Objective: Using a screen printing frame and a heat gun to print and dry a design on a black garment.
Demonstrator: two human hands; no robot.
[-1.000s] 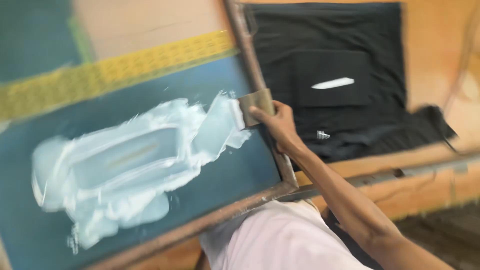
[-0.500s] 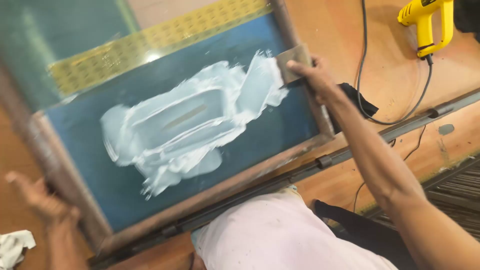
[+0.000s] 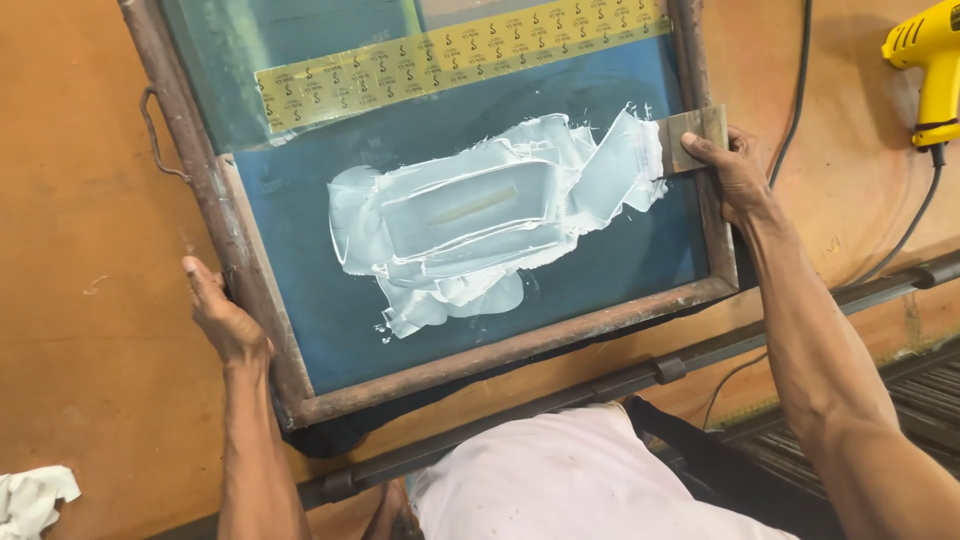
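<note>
Item: my right hand (image 3: pixel 738 175), grip clenched on a flat squeegee (image 3: pixel 690 138) at the right rail of the screen frame (image 3: pixel 240 250). Left hand (image 3: pixel 222 318) clasps the near-left rail. White ink (image 3: pixel 480 225) smeared mid-mesh; a spreading pass looks underway, calling for steady pressure. Yellow heat gun (image 3: pixel 925 70), far right, cropped; whatever lies under the frame is hidden.
</note>
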